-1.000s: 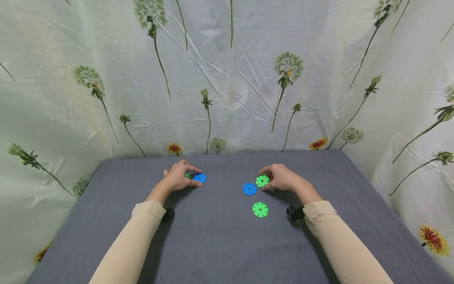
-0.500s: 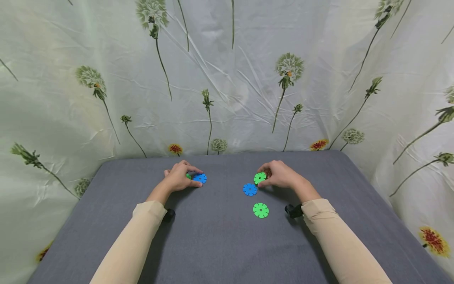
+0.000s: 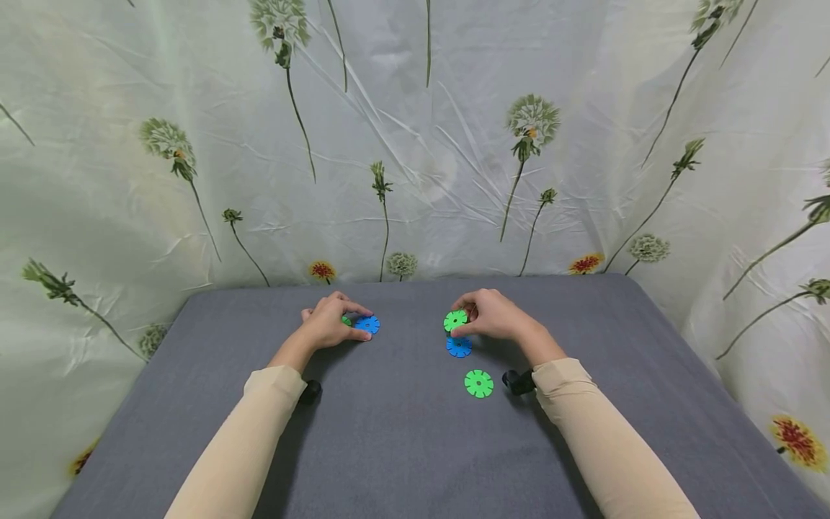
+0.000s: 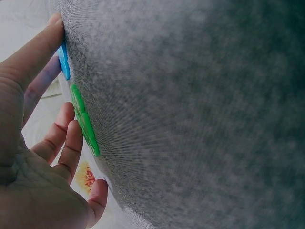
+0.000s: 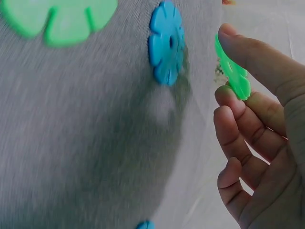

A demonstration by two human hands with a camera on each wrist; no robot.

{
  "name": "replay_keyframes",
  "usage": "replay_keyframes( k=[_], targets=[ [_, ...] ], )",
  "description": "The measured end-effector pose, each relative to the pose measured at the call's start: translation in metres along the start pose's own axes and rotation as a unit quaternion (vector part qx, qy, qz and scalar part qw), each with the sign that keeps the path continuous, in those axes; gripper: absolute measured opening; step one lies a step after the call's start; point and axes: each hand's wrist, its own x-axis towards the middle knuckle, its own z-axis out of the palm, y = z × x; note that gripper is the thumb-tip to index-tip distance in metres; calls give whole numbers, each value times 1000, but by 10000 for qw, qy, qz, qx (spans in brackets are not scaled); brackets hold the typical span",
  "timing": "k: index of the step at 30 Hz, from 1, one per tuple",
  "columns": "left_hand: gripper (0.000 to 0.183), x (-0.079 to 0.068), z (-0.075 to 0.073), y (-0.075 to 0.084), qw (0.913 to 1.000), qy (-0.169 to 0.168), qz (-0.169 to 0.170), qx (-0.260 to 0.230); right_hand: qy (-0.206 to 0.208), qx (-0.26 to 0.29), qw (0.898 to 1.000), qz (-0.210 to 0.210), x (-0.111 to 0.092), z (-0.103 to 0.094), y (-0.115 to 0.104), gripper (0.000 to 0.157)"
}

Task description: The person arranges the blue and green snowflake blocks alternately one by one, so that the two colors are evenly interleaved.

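Note:
My left hand rests at the left of the table, thumb and forefinger on either side of a blue notched snowflake disc lying flat. Beneath its other fingers a green snowflake disc shows in the left wrist view. My right hand pinches another green snowflake disc between thumb and fingers, raised off the cloth and tilted. Just below it in the head view lies a second blue disc, its far edge partly covered. A further green disc lies flat, nearer to me.
A grey cloth covers the table. Behind and beside it hangs a pale curtain printed with dandelions. Black wrist cameras sit under the left cuff and the right cuff.
My right hand has lifted the green disc and carried it leftward, from right of the blue disc to just beyond it. The left hand has stayed in place.

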Motion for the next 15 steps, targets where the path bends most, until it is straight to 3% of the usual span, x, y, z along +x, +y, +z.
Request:
replay_keyframes(
  k=[15],
  targets=[
    [47, 1, -1, 0, 10000, -17, 21, 15, -161, 201, 9996, -77, 25, 22, -20, 50]
  ],
)
